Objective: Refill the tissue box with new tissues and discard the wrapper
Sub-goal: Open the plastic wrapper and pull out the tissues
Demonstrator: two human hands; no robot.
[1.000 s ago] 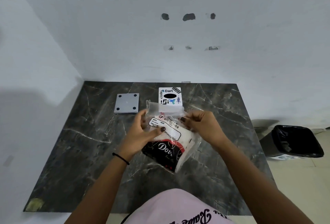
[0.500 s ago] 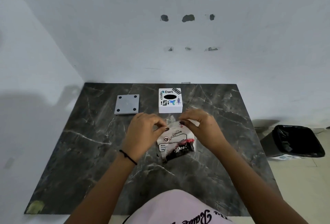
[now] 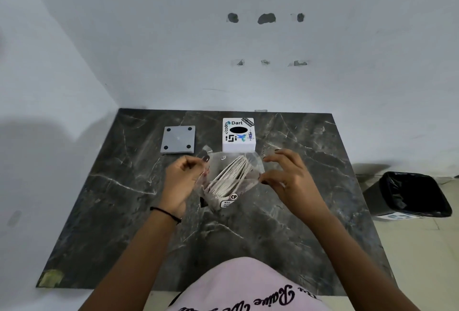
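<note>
A clear plastic tissue wrapper (image 3: 224,202) stands on end over the dark marble table (image 3: 124,211), its top pulled wide apart. A stack of white tissues (image 3: 229,178) shows inside the mouth. My left hand (image 3: 181,181) pinches the wrapper's left edge. My right hand (image 3: 285,174) pinches its right edge with thumb and forefinger. Just behind the wrapper sits the white tissue box (image 3: 238,134), covered in stickers, with a black oval slot on top.
A grey square plate (image 3: 178,139) with a black dot at each corner lies left of the box. A black-lined bin (image 3: 409,196) stands on the floor off the table's right side. White walls close the back and left.
The pack turned from lying flat to standing on end. My hands moved apart, spreading the wrapper's top, and the tissues inside now show.
</note>
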